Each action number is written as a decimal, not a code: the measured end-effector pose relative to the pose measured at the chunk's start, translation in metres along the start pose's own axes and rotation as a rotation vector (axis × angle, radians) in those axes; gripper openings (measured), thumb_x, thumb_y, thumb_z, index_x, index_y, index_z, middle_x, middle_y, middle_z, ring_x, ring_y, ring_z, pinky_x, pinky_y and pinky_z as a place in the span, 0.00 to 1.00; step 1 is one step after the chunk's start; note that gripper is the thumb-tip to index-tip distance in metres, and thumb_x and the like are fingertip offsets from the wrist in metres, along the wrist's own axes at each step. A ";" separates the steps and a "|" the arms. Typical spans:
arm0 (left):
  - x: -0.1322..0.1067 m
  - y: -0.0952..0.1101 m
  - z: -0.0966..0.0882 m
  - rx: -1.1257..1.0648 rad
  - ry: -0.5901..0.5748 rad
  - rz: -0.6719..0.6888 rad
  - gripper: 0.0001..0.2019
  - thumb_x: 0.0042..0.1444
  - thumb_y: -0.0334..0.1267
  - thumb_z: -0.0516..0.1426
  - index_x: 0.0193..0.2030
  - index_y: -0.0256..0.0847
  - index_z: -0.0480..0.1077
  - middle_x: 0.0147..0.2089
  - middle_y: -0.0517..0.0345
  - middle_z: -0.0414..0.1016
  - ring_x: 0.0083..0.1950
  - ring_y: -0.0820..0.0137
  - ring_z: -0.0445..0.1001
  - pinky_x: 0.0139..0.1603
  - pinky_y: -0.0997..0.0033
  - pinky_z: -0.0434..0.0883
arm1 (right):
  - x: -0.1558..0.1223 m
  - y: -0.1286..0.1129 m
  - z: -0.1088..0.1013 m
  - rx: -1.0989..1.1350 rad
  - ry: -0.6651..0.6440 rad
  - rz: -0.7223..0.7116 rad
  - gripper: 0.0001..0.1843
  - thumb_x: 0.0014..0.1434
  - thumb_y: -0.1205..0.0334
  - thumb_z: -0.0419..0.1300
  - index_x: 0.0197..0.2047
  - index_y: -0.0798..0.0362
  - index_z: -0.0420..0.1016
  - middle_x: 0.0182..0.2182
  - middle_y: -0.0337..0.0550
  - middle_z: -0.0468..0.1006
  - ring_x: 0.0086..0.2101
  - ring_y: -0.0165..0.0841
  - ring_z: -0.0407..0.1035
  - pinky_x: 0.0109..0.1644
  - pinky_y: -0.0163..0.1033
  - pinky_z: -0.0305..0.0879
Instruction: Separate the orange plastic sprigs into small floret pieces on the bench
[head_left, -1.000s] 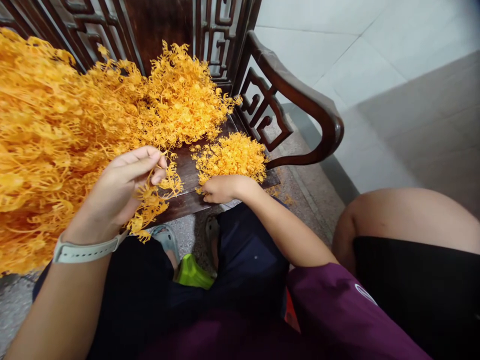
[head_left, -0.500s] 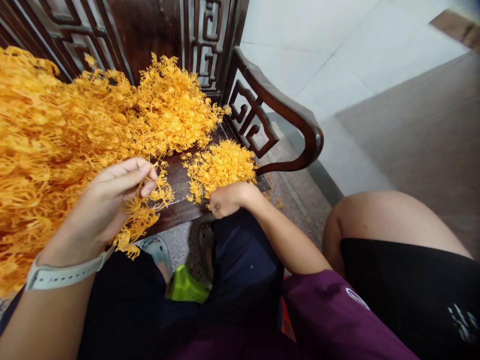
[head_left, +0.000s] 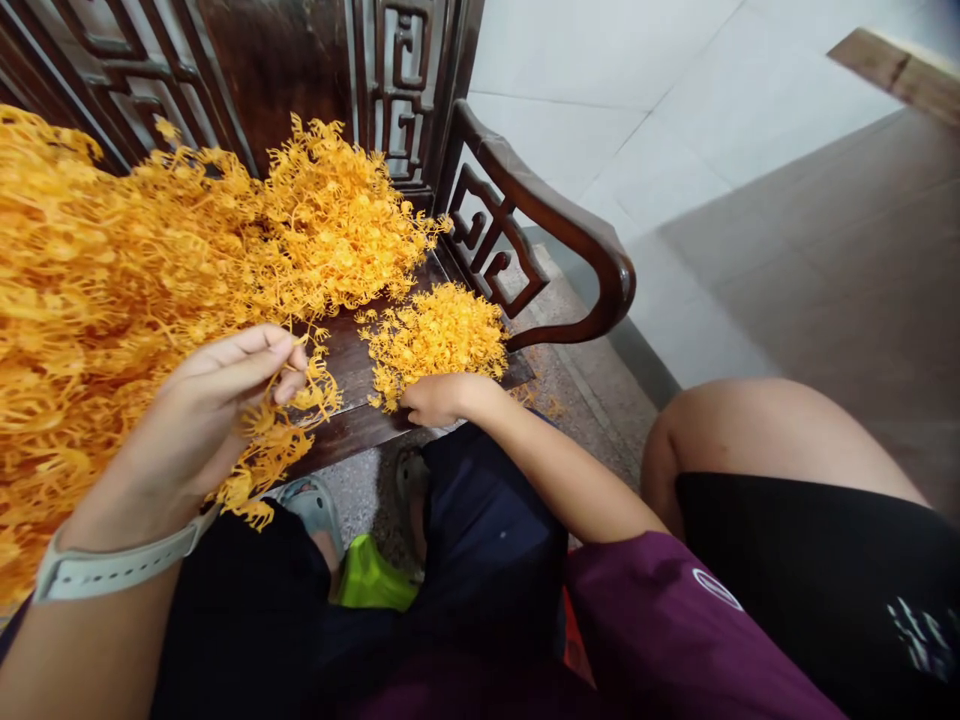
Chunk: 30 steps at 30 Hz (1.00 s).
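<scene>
2 orange heaps lie on the bench [head_left: 349, 425]: the left hand [head_left: 217, 425] pinches a sprig [head_left: 266, 455] beside the big heap [head_left: 97, 300], while the right hand [head_left: 442, 400], curled, touches the small heap [head_left: 435, 340] near the front edge, any grip untellable

The right hand [head_left: 442, 398] has uncurled from its knuckles-up fist and now lies along the lower edge of the small orange pile [head_left: 435, 345], seemingly flatter. The view has swung right, bringing a wooden strip [head_left: 900, 75] fully in at top right.
</scene>
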<state>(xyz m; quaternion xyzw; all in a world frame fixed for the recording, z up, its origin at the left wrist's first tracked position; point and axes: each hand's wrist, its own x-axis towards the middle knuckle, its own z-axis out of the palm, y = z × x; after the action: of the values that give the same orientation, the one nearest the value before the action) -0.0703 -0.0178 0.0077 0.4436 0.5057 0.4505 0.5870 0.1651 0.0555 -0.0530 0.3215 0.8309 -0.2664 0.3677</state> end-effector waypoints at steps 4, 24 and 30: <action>0.001 -0.001 -0.002 0.009 0.006 -0.014 0.09 0.65 0.39 0.61 0.33 0.40 0.77 0.28 0.59 0.67 0.31 0.73 0.64 0.35 0.73 0.62 | 0.001 0.003 -0.001 0.013 0.049 0.033 0.19 0.69 0.67 0.58 0.58 0.63 0.82 0.53 0.62 0.84 0.47 0.43 0.81 0.46 0.39 0.71; 0.001 -0.003 0.003 0.016 -0.038 0.056 0.10 0.66 0.40 0.62 0.34 0.38 0.75 0.31 0.57 0.74 0.35 0.71 0.69 0.39 0.72 0.64 | -0.022 0.025 -0.004 0.272 0.717 -0.293 0.14 0.76 0.63 0.52 0.45 0.57 0.78 0.37 0.46 0.80 0.35 0.32 0.69 0.43 0.38 0.60; 0.002 -0.010 0.009 -0.031 -0.079 0.053 0.10 0.67 0.44 0.63 0.39 0.39 0.79 0.41 0.53 0.81 0.42 0.69 0.76 0.48 0.71 0.70 | -0.032 0.001 -0.008 0.779 0.933 -0.578 0.20 0.78 0.48 0.52 0.46 0.55 0.76 0.37 0.41 0.78 0.34 0.30 0.70 0.41 0.37 0.63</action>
<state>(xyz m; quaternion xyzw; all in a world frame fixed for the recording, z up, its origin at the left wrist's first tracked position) -0.0607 -0.0186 -0.0011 0.4653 0.4631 0.4557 0.6011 0.1790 0.0507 -0.0230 0.2769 0.7987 -0.4675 -0.2585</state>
